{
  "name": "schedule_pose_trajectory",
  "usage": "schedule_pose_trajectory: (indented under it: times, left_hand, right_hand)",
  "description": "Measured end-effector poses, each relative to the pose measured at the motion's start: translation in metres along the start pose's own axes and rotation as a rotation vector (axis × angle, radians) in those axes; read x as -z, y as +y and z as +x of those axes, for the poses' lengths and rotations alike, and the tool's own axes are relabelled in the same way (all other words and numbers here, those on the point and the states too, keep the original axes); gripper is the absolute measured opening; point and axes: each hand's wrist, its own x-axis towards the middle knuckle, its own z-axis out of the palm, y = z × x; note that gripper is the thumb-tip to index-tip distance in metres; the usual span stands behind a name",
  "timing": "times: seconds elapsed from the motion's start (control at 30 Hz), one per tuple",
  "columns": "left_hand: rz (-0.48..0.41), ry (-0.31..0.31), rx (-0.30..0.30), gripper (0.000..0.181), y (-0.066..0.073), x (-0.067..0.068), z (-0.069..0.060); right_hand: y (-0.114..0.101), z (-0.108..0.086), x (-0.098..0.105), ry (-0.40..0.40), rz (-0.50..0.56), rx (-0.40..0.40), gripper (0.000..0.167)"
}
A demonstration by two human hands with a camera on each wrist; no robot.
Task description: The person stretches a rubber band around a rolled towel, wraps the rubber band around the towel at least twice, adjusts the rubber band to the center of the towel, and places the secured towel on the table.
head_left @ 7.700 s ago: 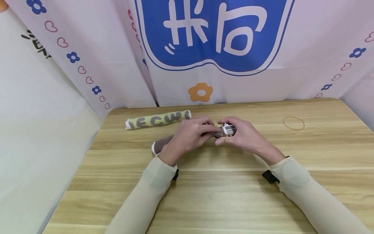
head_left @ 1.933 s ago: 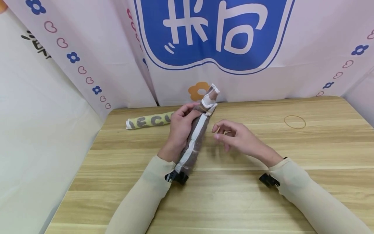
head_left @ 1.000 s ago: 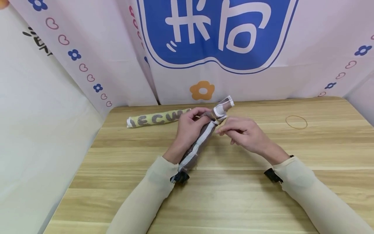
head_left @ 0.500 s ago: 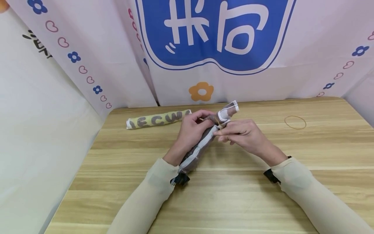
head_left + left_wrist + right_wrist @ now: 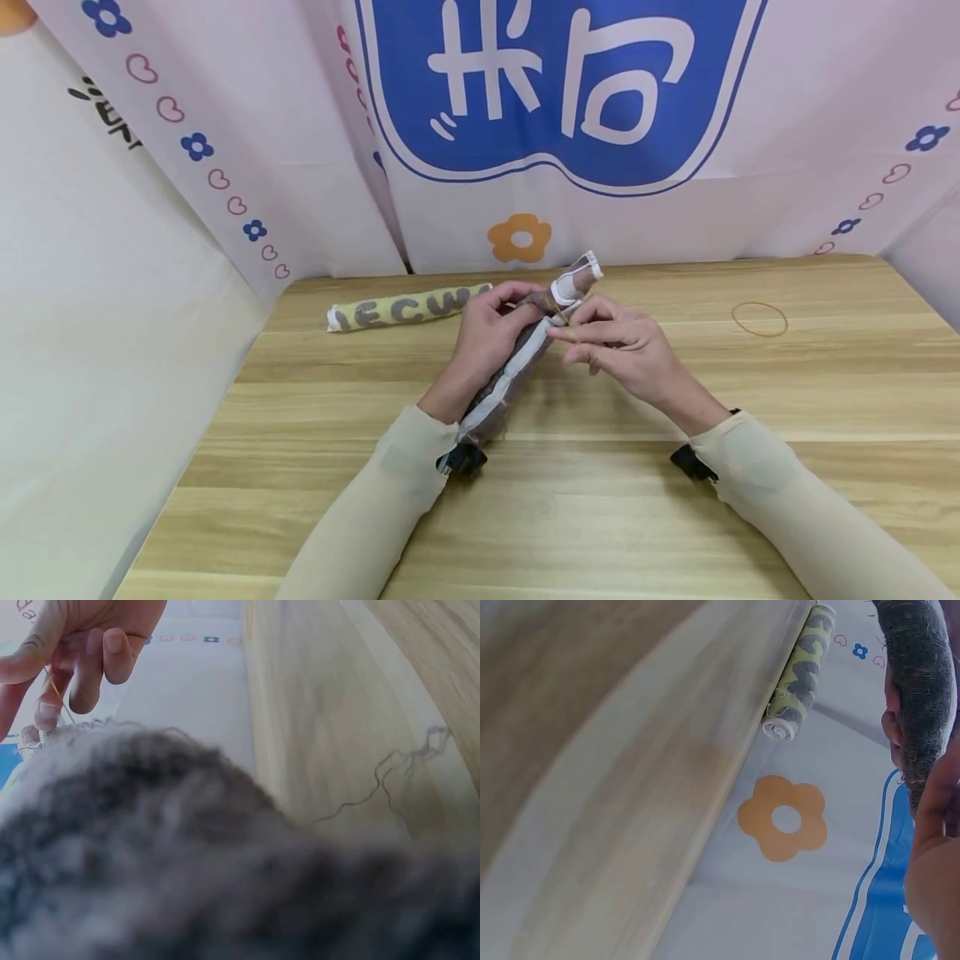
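Note:
My left hand grips a grey-brown rolled towel with a white strip along it. The roll slants up to the right, its white-edged end flaring past my fingers. A thin tan rubber band circles the narrowed part below that end. My right hand pinches the band and holds a strand away from the roll; in the left wrist view the strand runs taut from its fingers. The grey roll shows closely in the right wrist view, with left-hand fingers behind it.
A yellow rolled towel with grey letters lies at the table's back left. One loose rubber band lies at the back right of the wooden table. A printed cloth hangs behind the table.
Earlier both hands worked at the roll's end low over the table. The left hand then raised the roll; the right hand came away, returned to the band and now draws a strand out.

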Motion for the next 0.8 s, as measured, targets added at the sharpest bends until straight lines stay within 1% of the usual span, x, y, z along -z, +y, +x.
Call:
schedule_pose_trajectory:
  times: [0.13,0.17,0.2,0.37,0.43,0.53,0.67,0.73,0.8]
  left_hand:
    - [0.0,0.018,0.015,0.018,0.0,0.0,0.0]
    - [0.001,0.021,0.019,0.017,0.0,0.0,0.0]
    - [0.002,0.025,0.023,0.017,0.0,0.0,0.0]
    - [-0.016,0.043,0.046,0.017,0.001,-0.001,0.001]
    - [-0.025,0.047,0.052,0.017,0.001,-0.002,0.001]
    - [-0.047,0.061,0.054,0.017,0.003,-0.002,0.001]
    - [-0.081,0.094,0.045,0.018,0.005,-0.003,0.001]
    - [-0.092,0.113,0.036,0.018,0.006,-0.003,0.001]
    - [-0.088,0.137,0.034,0.019,0.006,-0.005,0.001]
  right_hand:
    - [-0.003,-0.001,-0.002,0.056,-0.017,-0.023,0.037]
    - [-0.004,-0.002,-0.003,0.064,-0.039,-0.021,0.038]
    - [-0.004,-0.002,-0.003,0.067,-0.075,-0.005,0.039]
    - [-0.006,0.002,-0.005,0.086,-0.34,0.159,0.048]
    - [-0.007,0.003,-0.007,0.123,-0.41,0.185,0.051]
    - [-0.009,0.002,-0.008,0.18,-0.425,0.138,0.057]
    - [-0.011,0.0,-0.009,0.247,-0.401,0.009,0.066]
    - [-0.011,0.0,-0.009,0.272,-0.393,-0.047,0.067]
    - [-0.012,-0.001,-0.009,0.292,-0.39,-0.087,0.065]
